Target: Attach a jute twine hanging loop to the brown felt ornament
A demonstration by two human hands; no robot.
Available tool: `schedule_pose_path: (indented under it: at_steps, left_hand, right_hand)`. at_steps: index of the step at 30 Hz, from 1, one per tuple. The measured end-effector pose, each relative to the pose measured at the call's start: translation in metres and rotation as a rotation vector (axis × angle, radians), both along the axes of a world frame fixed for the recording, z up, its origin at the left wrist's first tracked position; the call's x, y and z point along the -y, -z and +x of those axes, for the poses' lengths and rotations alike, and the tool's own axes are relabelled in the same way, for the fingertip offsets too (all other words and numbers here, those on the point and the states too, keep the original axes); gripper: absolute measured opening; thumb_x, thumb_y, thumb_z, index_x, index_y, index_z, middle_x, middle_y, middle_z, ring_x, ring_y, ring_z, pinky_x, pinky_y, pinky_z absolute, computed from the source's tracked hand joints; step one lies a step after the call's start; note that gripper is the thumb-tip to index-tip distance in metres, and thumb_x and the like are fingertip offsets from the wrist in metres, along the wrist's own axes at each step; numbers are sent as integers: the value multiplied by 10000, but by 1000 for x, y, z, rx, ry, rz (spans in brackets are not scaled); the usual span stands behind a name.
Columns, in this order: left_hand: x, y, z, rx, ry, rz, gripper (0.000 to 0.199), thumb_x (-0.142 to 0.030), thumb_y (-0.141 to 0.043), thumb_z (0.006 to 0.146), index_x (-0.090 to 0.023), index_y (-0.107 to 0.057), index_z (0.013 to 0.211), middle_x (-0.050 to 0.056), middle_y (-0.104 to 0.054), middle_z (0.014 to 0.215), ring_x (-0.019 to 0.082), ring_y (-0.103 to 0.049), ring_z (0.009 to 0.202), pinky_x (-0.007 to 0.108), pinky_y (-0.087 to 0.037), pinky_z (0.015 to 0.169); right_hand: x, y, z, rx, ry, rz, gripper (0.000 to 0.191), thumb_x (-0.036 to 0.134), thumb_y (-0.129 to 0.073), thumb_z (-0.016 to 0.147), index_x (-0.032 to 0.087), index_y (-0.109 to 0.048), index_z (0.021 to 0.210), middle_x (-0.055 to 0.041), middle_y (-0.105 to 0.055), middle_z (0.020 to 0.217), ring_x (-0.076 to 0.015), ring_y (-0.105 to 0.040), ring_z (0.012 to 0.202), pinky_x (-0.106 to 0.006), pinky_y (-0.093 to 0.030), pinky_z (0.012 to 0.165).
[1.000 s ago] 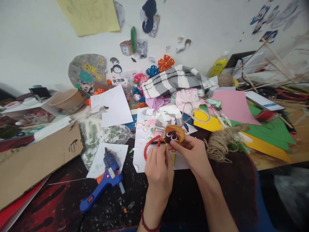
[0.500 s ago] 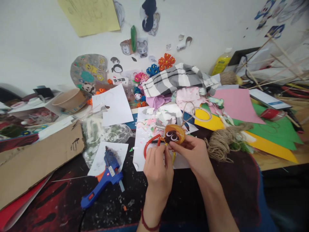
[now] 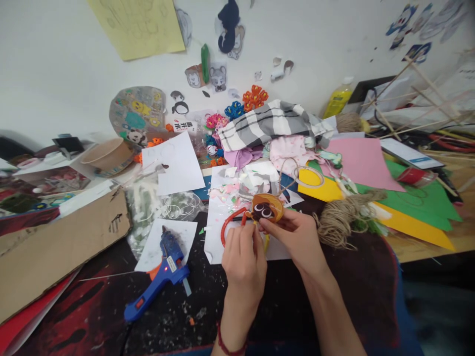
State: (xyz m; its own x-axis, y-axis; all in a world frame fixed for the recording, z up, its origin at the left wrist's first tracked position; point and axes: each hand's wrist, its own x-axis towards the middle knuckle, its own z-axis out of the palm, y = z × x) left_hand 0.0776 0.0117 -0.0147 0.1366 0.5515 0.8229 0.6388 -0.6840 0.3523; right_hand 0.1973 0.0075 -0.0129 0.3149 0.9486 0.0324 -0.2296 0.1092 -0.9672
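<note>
My right hand pinches a brown and orange cartoon-face cutout with big white eyes between thumb and fingers. A loop of twine rises behind the cutout. Close by its lower left edge, my left hand has its fingers pressed together. What those fingertips hold, if anything, is hidden. Just beyond the left hand, a red curved handle lies over a white paper sheet, partly covered by the fingers. A blue glue gun with a lit red light rests to the left.
Cardboard lies at the left. Paper scraps cover the white sheet. At the right are a twine bundle, a tape ring, coloured paper and a phone. Checked cloth is piled at the back.
The cutout has tilted slightly, its face turned a little more upright. Both hands keep nearly the same place and grip. The camera view has shifted slightly.
</note>
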Motion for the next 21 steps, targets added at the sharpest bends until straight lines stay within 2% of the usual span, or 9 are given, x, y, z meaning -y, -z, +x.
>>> schedule_pose_path:
  at_steps: [11,14,21]
  left_hand:
    - [-1,4,1,-110,-15,68,120,-14,-554,918,-118,-584,971,47,-595,706,171,-539,656,283,-453,641]
    - [-1,4,1,-130,-18,64,100,-23,-552,922,-102,-588,973,58,-594,710,180,-541,669,297,-466,669]
    - [-2,3,-1,-139,-27,19,92,-27,-551,924,-103,-603,929,64,-592,690,187,-534,658,292,-421,627]
  right_hand:
    - [-1,-1,1,62,22,20,285,305,-845,714,183,-805,968,-67,-805,970,-281,-765,917,-399,-636,851]
    - [0,0,0,75,20,36,254,284,-833,727,196,-806,964,-56,-806,968,-265,-764,912,-383,-631,854]
    - [2,1,-1,138,-8,50,205,272,-799,776,202,-797,969,-62,-796,998,-240,-750,907,-341,-624,783]
